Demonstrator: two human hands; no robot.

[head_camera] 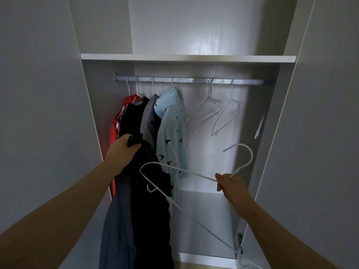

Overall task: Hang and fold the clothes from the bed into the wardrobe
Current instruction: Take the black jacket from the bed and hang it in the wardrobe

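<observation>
In front of the open wardrobe [188, 57], the left hand [124, 150] has its fingers curled tight round the top of a dark garment [143, 210], which hangs down beside the clothes on the rail [194, 80]. The right hand [231, 185] grips a white hanger [186, 171] at its neck, tilted, below the empty hangers [209, 88]

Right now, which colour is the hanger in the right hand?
The hanger in the right hand is white; head view.
</observation>
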